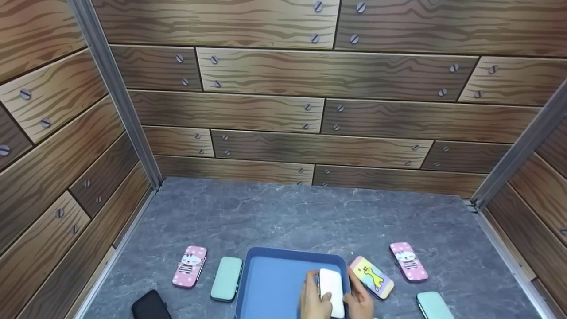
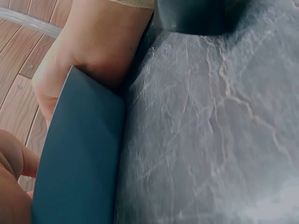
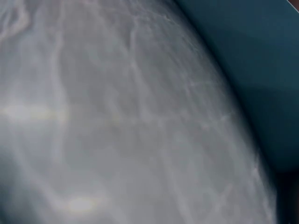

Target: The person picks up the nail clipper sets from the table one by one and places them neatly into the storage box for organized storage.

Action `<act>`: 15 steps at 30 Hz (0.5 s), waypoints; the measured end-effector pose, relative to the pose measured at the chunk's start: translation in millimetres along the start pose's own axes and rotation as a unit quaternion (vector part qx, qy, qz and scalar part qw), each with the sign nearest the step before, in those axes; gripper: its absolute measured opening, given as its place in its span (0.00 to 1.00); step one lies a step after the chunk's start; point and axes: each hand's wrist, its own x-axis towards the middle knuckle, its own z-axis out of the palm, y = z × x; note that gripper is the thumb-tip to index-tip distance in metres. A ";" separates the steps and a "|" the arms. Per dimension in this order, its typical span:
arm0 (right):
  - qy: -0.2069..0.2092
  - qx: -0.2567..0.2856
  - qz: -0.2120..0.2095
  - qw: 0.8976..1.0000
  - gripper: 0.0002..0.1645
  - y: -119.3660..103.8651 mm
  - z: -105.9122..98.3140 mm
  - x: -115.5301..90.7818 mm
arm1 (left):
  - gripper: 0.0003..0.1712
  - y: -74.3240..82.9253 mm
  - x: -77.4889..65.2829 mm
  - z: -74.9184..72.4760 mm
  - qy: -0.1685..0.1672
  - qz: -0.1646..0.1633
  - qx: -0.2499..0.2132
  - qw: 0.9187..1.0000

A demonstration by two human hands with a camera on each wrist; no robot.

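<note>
In the head view, my left hand (image 1: 314, 297) holds a white rounded case (image 1: 331, 290), with the thumb on its face and fingers along its left edge. The case is over the right part of a blue tray (image 1: 270, 253). My right hand (image 1: 361, 297) is at the tray's right wall, its thumb by the case's right edge; whether it grips the case or the wall is unclear. Just right of it lies a case with a yellow giraffe (image 1: 372, 277). The tray's outer wall (image 2: 79, 149) fills part of the left wrist view, with blurred skin beside it.
Left of the tray lie a mint case (image 1: 227, 279), a pink cat case (image 1: 190, 266) and a black case (image 1: 150, 305). To the right are another pink cat case (image 1: 408, 261) and a mint case (image 1: 435, 305). Wood-patterned walls (image 1: 266, 110) enclose the grey marbled surface (image 1: 283, 212).
</note>
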 end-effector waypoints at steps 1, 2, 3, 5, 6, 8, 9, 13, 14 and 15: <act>-0.001 0.002 -0.003 1.000 0.43 0.6 0.0 0.0 | 0.29 0.1 -0.4 1.5 0.007 0.004 0.005 1.000; -0.001 0.002 -0.002 1.000 0.43 0.9 -0.1 -0.1 | 0.28 0.4 -0.5 2.9 0.010 0.005 0.007 1.000; -0.001 0.002 0.001 1.000 0.44 1.0 0.0 -0.2 | 0.28 0.6 -0.5 4.1 0.012 0.003 0.009 1.000; -0.001 -0.003 0.005 1.000 0.44 1.0 0.1 -0.4 | 0.28 1.2 -0.3 5.8 0.011 -0.004 0.010 1.000; 0.000 -0.003 0.004 1.000 0.44 0.8 0.1 -0.5 | 0.28 1.7 -0.2 6.3 0.010 -0.009 0.008 1.000; 0.002 -0.004 0.000 1.000 0.44 0.7 0.2 -0.5 | 0.29 2.4 0.0 7.1 0.009 -0.018 0.005 1.000; 0.003 -0.004 0.000 1.000 0.44 0.5 0.3 -0.6 | 0.29 2.7 0.1 7.4 0.009 -0.019 0.004 1.000; 0.005 -0.003 -0.005 1.000 0.44 0.5 0.1 -0.8 | 0.29 3.3 0.2 8.0 0.012 -0.019 0.005 1.000; 0.006 0.000 -0.004 1.000 0.44 0.2 0.1 -0.9 | 0.29 3.6 0.5 8.0 0.011 -0.020 0.005 1.000; 0.004 0.003 -0.003 1.000 0.44 0.3 0.1 -1.0 | 0.29 3.9 0.6 8.0 0.009 -0.021 0.006 1.000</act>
